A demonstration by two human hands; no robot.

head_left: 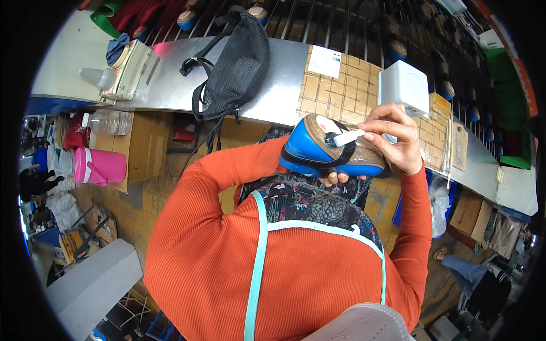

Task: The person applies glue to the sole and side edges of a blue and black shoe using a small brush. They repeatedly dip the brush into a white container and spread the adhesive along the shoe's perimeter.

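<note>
A blue shoe last [304, 142] with a brown sole-side face and black straps lies tilted in front of my chest. My left hand [334, 179] supports it from below; only some fingertips show, curled beneath its edge, and the rest is hidden behind it. Between the fingers of my right hand [395, 136] is a small white-handled brush [348, 137]. Its dark bristles touch the last's upturned face, beside a pale patch close to the wider end.
A white plastic container [402, 88] stands on a taped cardboard sheet [341, 85] beyond my right hand. A black mesh bag [238, 62] lies on the metal bench. Behind it, more blue lasts [186, 20] sit along a roller rack. A pink bucket [101, 166] is at left.
</note>
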